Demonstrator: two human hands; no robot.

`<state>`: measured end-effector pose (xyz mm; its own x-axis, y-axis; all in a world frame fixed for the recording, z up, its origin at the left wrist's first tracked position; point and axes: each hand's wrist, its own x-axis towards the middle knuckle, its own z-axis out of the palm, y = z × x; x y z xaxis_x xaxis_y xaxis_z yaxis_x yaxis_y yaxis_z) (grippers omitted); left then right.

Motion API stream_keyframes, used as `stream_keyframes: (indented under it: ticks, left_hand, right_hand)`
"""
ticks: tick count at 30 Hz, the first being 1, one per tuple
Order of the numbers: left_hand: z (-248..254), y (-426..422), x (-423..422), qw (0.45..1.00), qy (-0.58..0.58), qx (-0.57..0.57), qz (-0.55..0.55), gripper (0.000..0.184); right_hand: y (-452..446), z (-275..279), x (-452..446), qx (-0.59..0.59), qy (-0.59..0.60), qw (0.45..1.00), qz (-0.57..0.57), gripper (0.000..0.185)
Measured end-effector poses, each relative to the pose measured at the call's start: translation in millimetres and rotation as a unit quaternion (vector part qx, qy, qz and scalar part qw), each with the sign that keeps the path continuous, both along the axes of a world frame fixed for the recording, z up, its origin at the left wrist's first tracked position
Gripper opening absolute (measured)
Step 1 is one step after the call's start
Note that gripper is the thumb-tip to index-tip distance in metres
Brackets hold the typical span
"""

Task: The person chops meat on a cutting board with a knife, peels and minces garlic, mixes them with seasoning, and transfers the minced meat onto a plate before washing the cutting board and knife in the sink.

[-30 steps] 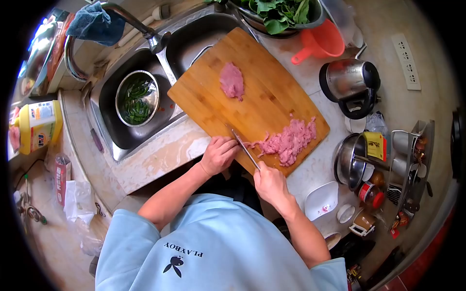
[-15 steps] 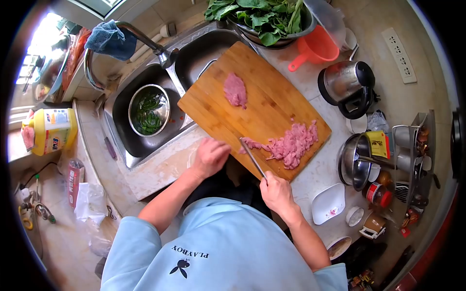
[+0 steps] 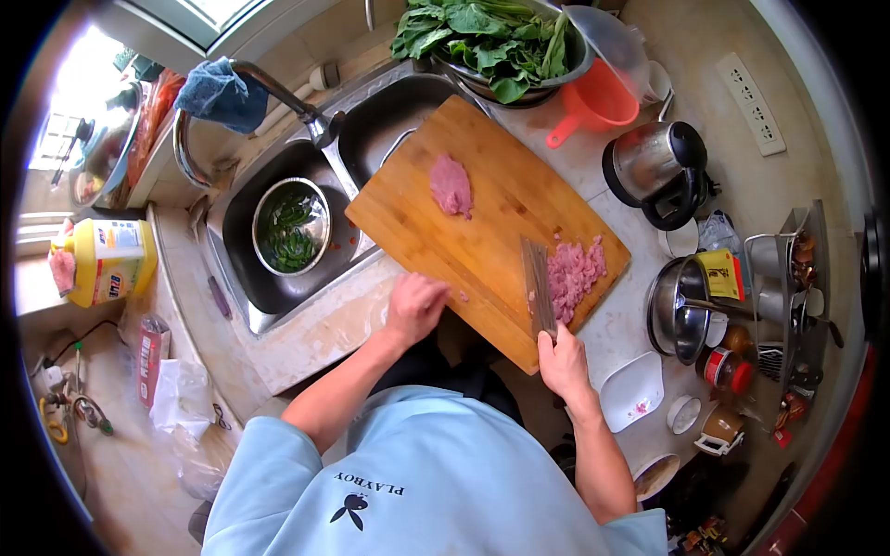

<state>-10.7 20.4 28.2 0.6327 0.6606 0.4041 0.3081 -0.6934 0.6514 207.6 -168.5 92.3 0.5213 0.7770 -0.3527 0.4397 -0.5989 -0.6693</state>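
Note:
My right hand (image 3: pixel 563 360) grips a kitchen knife (image 3: pixel 536 283), its broad blade lying across the board beside the chopped pink meat (image 3: pixel 577 275). The blade's face is turned up towards me and touches or nearly touches the pile's left side. At the near edge of the wooden cutting board (image 3: pixel 505 232), my left hand (image 3: pixel 417 306) is closed with curled fingers, and I see nothing in it. Close to those fingers a small scrap of meat (image 3: pixel 464 296) sits on the board. Farther up lies a whole slab of meat (image 3: pixel 451 186).
Left of the board, the double sink (image 3: pixel 243 218) holds a metal bowl (image 3: pixel 292 227) of green vegetables in water. Leafy greens (image 3: pixel 501 42) fill a bowl at the back. An electric kettle (image 3: pixel 654 171), a metal pan (image 3: pixel 680 310) and a white dish (image 3: pixel 632 391) stand on the right.
The knife has swung from the pile's left tip to lie broadside against it, and the meat has been pushed right into a tighter heap. My left hand has moved slightly right and down.

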Motion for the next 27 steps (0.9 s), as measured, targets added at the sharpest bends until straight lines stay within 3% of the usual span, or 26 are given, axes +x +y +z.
stream_keyframes:
  ticks: [2,3,5,7,9,11,13,18,19,23,24,25,27]
  left_hand:
    - [1.8,31.4,-6.9,0.993,-0.025,0.041,0.108,0.019]
    - [0.5,52.2,-11.0,0.985,0.008,-0.014,0.17,0.019]
    - [-0.7,110.8,-11.4,0.969,0.037,0.034,0.241,0.019]
    - [-17.2,158.4,-16.6,0.958,0.098,0.005,0.271,0.032]
    - [-23.9,182.2,-19.3,0.941,0.147,-0.125,0.279,0.039]
    - [-14.9,181.6,-14.1,0.93,0.183,-0.19,0.257,0.038]
    - [-5.0,169.8,-9.7,0.935,0.19,-0.181,0.24,0.037]
    - [-11.5,129.4,-25.3,0.932,0.133,-0.235,0.241,0.038]
    - [-11.0,117.4,-28.9,0.935,0.125,-0.226,0.242,0.038]
    - [-1.5,73.5,-28.7,0.944,0.157,-0.137,0.255,0.03]
    - [-4.0,67.2,-22.9,0.965,0.127,0.005,0.227,0.029]
    - [5.7,60.2,-9.2,0.971,0.134,0.031,0.195,0.032]
    - [25.9,52.6,26.0,0.989,0.133,0.036,0.052,0.041]
  right_hand:
    - [8.0,16.2,-15.3,-0.019,0.026,0.999,0.029,0.023]
    - [10.9,20.6,-26.7,-0.03,0.039,0.998,0.043,0.024]
    - [16.0,5.9,-50.1,-0.035,0.062,0.993,0.097,0.024]
    - [22.7,-4.6,-62.6,-0.015,0.113,0.989,0.093,0.026]
    - [20.3,-16.2,-53.8,-0.017,0.106,0.991,0.076,0.027]
    - [8.5,-25.6,-33.4,0.003,0.088,0.995,0.046,0.027]
    - [-6.7,-31.4,-3.5,-0.004,0.099,0.995,-0.008,0.029]
    - [-19.0,16.3,36.9,-0.095,0.184,0.974,-0.094,0.028]
    - [-21.9,16.4,37.6,-0.058,0.139,0.985,-0.089,0.028]
    - [-25.5,17.6,23.4,0.041,0.003,0.997,-0.063,0.037]
    - [-25.4,17.7,17.3,0.055,-0.021,0.996,-0.061,0.042]
    - [-20.9,7.1,8.4,0.123,-0.122,0.985,-0.021,0.054]
    - [-17.0,12.5,-9.4,-0.04,-0.128,0.991,0.011,0.062]
